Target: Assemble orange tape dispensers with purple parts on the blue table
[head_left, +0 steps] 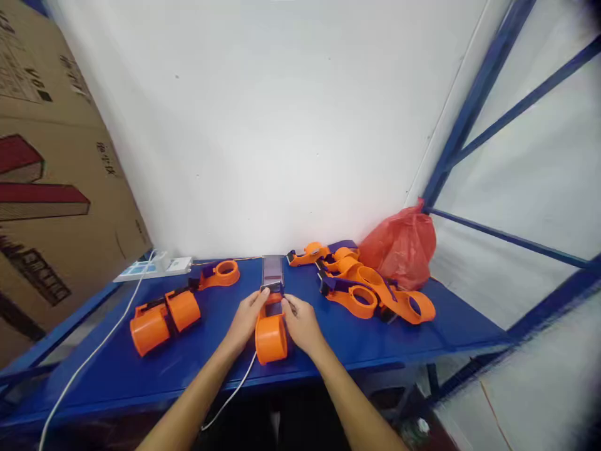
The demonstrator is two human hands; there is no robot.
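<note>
An orange tape dispenser lies on the blue table right in front of me, its round drum towards me. My left hand grips its left side, fingers curled, thumb near the dark blade end. My right hand closes on its right side. A dark flat phone-like slab lies just beyond the dispenser.
Two assembled orange dispensers lie at the left, an orange frame behind them. A pile of several orange frames sits at the right beside a red plastic bag. A white power strip and cable, a cardboard box, and blue shelving surround the table.
</note>
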